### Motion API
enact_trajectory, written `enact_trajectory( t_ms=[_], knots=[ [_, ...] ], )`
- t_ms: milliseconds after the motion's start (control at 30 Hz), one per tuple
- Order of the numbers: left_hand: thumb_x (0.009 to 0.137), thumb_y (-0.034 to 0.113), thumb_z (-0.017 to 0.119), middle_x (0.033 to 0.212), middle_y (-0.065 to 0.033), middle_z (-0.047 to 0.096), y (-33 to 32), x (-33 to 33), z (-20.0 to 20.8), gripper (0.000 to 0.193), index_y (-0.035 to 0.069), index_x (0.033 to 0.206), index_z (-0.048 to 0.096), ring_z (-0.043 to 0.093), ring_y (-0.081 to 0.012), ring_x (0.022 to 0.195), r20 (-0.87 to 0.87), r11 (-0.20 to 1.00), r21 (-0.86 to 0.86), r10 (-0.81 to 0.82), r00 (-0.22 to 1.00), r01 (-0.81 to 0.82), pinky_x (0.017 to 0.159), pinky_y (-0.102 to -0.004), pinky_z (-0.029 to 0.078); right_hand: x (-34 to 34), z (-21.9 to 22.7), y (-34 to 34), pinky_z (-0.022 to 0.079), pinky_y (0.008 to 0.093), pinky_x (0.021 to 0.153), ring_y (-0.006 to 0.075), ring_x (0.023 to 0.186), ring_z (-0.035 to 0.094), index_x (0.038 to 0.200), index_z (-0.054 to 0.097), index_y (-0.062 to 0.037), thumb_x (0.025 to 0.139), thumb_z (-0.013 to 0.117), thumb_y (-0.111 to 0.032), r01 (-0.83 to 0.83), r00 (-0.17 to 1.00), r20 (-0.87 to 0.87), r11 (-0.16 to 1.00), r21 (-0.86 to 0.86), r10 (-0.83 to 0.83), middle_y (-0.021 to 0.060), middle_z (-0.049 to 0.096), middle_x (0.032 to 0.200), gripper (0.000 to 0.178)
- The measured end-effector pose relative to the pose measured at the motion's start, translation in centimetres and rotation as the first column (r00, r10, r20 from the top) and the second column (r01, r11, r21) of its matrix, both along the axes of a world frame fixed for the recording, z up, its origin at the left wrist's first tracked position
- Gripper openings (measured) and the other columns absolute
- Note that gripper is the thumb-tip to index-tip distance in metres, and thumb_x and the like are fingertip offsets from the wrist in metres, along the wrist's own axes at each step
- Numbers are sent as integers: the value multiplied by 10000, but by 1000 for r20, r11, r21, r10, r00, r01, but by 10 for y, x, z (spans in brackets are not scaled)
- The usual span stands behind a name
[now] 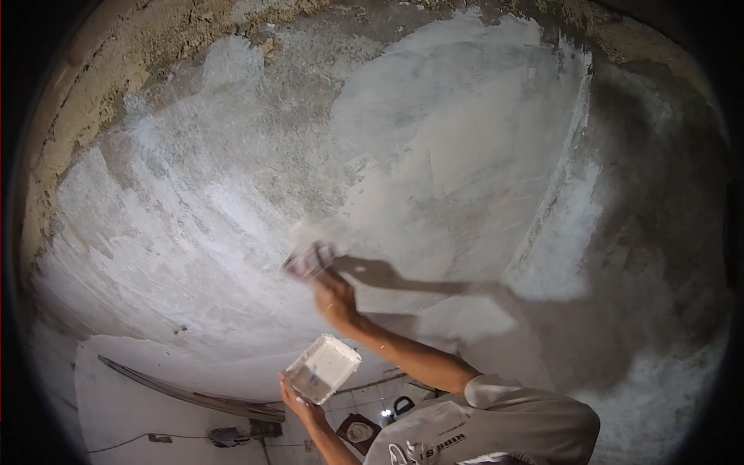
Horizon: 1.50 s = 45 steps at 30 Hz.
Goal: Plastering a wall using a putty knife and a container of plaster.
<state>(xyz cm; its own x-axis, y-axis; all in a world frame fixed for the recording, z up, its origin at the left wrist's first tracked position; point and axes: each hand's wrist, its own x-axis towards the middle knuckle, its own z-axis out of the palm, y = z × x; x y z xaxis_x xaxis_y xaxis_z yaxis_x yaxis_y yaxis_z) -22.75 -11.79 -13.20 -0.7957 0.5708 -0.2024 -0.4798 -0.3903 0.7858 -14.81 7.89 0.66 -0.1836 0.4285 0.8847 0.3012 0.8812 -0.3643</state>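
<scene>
My left hand [297, 399] grips a white rectangular tub [346, 346] by its lower end. Pale plaster-like paste coats the tub's inside and rim. Farther up, my right arm reaches out to a rough grey wall [256, 101]. My right hand [335, 301] is closed on a flat, reddish-brown tool [308, 262], likely a plastering blade, smeared by motion. The tool is at the wall, beside a broad patch of smooth, pale plaster [465, 147]. Whether its edge touches the wall, I cannot tell.
Bare, crumbly yellowish masonry [101, 85] borders the wall above. A long, dark strip [178, 387] runs along the lower left, with a dark bundle on a cable [229, 437] below it. A dark, square-framed object [358, 432] lies below the tub. My arm's shadow crosses the plaster.
</scene>
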Motion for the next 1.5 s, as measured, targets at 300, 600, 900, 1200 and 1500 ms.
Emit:
enact_trajectory(
  t_ms=[300,600,900,1200,1500],
  knots=[
    [959,422,460,1231,-152,506,1,14,18,529,23,1305,436,533,-285,1121,-32,1000,14,-26,999,26,915,-436,474,79,81,-1,378,388,1046,359,1276,451,1292,485,80,817,452,161,226,916,-363,968,109,-173,251,454,1368,484],
    [958,401,476,1183,-134,532,15,9,36,521,20,1312,438,569,-273,1041,93,987,83,-145,985,137,844,-387,503,2,29,12,463,445,913,419,1227,463,1255,555,-58,741,522,74,95,990,82,975,200,-113,203,469,1354,532],
    [965,403,460,1212,-138,529,7,6,33,536,2,1321,445,567,-261,1053,10,993,90,-77,997,76,892,-379,478,66,99,-2,421,387,996,358,1190,528,1272,507,79,804,482,143,235,907,-380,966,104,-180,243,532,1286,473],
    [964,421,461,1221,-164,522,9,15,39,575,-10,1342,424,560,-278,1074,-29,995,94,-43,999,45,883,-389,484,-2,48,18,416,485,954,441,1286,399,1240,552,-7,761,519,63,144,986,52,964,224,-160,247,442,1375,486],
    [966,402,468,1165,-134,543,19,5,22,516,4,1294,466,576,-251,1019,2,995,101,-11,1000,11,841,-375,496,42,76,5,466,436,928,379,1212,508,1205,545,106,718,454,168,15,916,-399,991,137,41,228,561,1252,499]
  ],
)
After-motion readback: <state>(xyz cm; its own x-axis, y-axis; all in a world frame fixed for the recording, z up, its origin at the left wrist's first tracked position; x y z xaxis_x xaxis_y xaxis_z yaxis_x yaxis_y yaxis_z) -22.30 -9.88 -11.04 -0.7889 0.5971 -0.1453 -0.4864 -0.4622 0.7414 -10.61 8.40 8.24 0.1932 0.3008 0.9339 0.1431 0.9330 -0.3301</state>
